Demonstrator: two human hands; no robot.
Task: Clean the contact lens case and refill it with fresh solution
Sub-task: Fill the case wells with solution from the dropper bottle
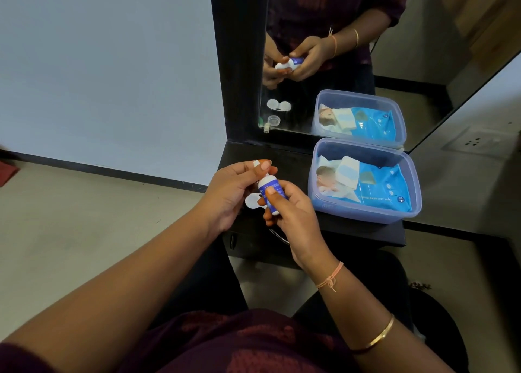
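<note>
Now | right hand (293,217) grips bottle (269,189) at its middle | left hand (228,192) pinches cap (257,163) at 11 o'clock | lens case (251,200) on table (287,158), 8 o'clock of bottle | bottle likely light, slick, squeezable: hold mid-body

A black-framed mirror (423,76) stands upright at the back of a black counter (296,164). Left of the mirror is a plain, pale blue-grey wall (107,62) with a dark skirting (112,171) at its foot, above a beige floor (84,231). Right of the mirror, a white socket (476,141) is set in a light wall. The light is soft and even.
</note>
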